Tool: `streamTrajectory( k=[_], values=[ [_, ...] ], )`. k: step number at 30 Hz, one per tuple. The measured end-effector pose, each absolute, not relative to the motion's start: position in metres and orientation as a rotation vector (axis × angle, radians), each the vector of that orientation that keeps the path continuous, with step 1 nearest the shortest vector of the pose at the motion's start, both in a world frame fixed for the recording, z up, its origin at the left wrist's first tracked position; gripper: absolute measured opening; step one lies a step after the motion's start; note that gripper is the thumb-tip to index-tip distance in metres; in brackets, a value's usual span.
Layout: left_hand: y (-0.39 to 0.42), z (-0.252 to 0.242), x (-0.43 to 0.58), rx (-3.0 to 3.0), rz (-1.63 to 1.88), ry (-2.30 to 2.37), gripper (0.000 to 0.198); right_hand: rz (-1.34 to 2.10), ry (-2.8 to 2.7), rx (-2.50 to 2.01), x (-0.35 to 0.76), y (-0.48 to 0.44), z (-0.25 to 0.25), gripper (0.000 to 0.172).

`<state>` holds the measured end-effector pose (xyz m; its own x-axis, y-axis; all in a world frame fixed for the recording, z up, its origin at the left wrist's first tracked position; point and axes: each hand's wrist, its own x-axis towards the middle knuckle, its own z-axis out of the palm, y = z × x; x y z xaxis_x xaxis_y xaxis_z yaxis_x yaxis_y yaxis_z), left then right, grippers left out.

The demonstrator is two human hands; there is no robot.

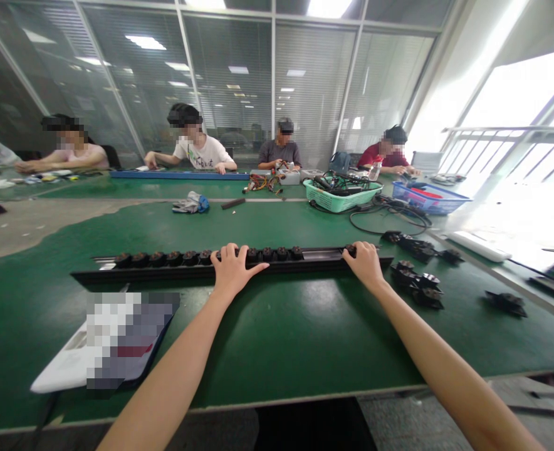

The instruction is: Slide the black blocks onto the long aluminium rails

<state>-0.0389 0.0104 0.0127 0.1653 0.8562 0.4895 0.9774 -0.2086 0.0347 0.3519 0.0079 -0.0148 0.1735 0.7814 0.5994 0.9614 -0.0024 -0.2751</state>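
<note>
Black rail (286, 267) lies crosswise on the green table (296, 351), ahead of the person. Left hand (232, 269) sits over the row of modules (190, 257) in the rail: fingers spread, thumb stuck out, not wrapped around anything. Right hand (366, 262) has thumb and fingers closed on 1 end module (351, 249) near the rail's right end. Bare strip (324, 255) between that and the row. Loose modules (418, 285) just right of the rail.

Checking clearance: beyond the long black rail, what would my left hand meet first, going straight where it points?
Your left hand would probably meet the short, dark bar lying on the green tabletop, though depth and exact heading are unclear.
</note>
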Motion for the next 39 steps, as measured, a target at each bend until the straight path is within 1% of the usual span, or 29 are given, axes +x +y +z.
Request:
streamTrajectory(
  k=[6,26,39],
  values=[
    [0.0105,0.0124,-0.0385,-2.166,-0.612,-1.780,0.083,-0.364,-1.641,-1.840,0.3536,0.0095,-0.0154,0.025],
    [0.0102,0.0134,-0.0397,-2.181,-0.609,-1.784,0.085,-0.387,-1.583,-1.885,0.3596,0.0075,-0.0129,0.024],
    [0.0092,0.0146,-0.0383,-2.165,-0.594,-1.790,0.083,-0.409,-1.576,-1.940,0.3607,0.0073,-0.0136,0.028]
  ],
)
